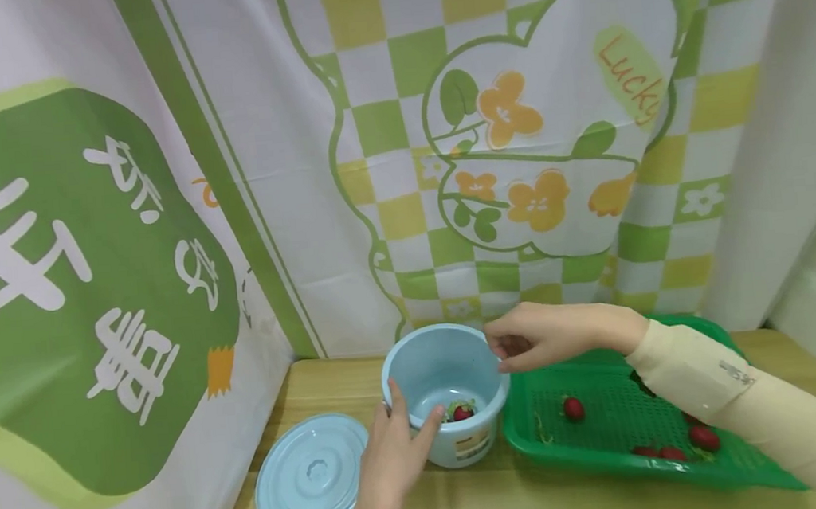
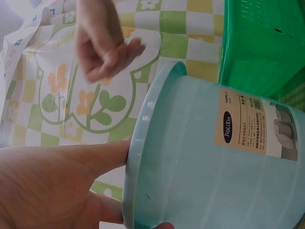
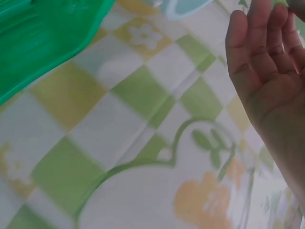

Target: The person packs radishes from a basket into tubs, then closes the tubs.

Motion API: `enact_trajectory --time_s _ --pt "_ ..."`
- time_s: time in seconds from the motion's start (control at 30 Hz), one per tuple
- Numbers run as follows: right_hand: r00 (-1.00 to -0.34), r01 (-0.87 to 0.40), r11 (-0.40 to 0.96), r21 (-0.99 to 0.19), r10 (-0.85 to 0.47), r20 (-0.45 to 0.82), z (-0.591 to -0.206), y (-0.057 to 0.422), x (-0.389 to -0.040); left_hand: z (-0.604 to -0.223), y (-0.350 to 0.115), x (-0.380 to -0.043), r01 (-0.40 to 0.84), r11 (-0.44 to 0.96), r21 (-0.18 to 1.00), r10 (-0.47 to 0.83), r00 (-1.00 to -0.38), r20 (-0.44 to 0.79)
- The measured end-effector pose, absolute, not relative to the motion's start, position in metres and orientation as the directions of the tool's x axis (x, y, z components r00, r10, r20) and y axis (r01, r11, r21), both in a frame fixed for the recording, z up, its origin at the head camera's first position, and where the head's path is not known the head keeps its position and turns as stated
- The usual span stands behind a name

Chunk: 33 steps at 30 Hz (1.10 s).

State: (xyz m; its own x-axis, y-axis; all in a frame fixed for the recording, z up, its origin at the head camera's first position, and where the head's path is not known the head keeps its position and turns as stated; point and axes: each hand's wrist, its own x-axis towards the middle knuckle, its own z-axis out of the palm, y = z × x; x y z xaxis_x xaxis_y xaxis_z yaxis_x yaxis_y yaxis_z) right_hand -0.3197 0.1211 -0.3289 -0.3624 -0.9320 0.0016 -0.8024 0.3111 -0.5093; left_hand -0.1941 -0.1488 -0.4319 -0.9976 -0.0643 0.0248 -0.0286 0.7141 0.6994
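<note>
My left hand (image 1: 395,451) grips the near-left rim of a light blue plastic bucket (image 1: 476,445), which stands upright on the table. In the left wrist view the same bucket (image 2: 190,143) shows its paper label. A red radish (image 1: 463,412) with green stems lies at the bottom inside. My right hand (image 1: 547,335) is over the bucket's right rim, fingers loosely bent; nothing shows between them in the left wrist view, where this hand (image 2: 102,47) is beside the bucket's mouth. The palm of the right hand (image 3: 274,76) faces its wrist camera.
Right of the bucket, a green basket (image 1: 575,459) holds several red radishes (image 1: 574,409), partly hidden by the right sleeve (image 1: 705,375). A round light blue lid (image 1: 314,478) lies left on the wooden table (image 1: 507,502). Printed cloth (image 1: 384,128) hangs behind.
</note>
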Motion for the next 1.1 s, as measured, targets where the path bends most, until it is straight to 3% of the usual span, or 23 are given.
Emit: enact_trajectory --time_s 0.4,0.6,0.83,0.93,1.1 --pt "-0.501 -0.702 0.445 -0.556 -0.863 -0.058 -0.371 0.203 -0.331 -0.428 -0.152 -0.195 -0.02 0.733 0.68 -0.07 -0.996 0.046" --pt "-0.544 -0.609 0.545 -0.576 -0.816 -0.196 -0.407 0.227 -0.341 -0.433 -0.15 -0.194 -0.029 0.724 0.689 -0.063 -0.998 0.024" --pt "-0.612 -0.509 0.723 -0.468 -0.686 -0.395 -0.437 0.228 -0.361 -0.431 -0.15 -0.194 -0.035 0.716 0.698 -0.068 -0.997 0.02" --pt "-0.606 -0.483 0.763 -0.43 -0.645 -0.465 -0.449 0.225 -0.362 -0.431 -0.149 -0.194 -0.032 0.718 0.696 -0.063 -0.998 0.018" --pt "-0.553 -0.55 0.732 -0.403 -0.68 -0.48 -0.463 0.215 -0.361 -0.431 -0.149 -0.194 -0.037 0.714 0.699 -0.064 -0.998 0.013"
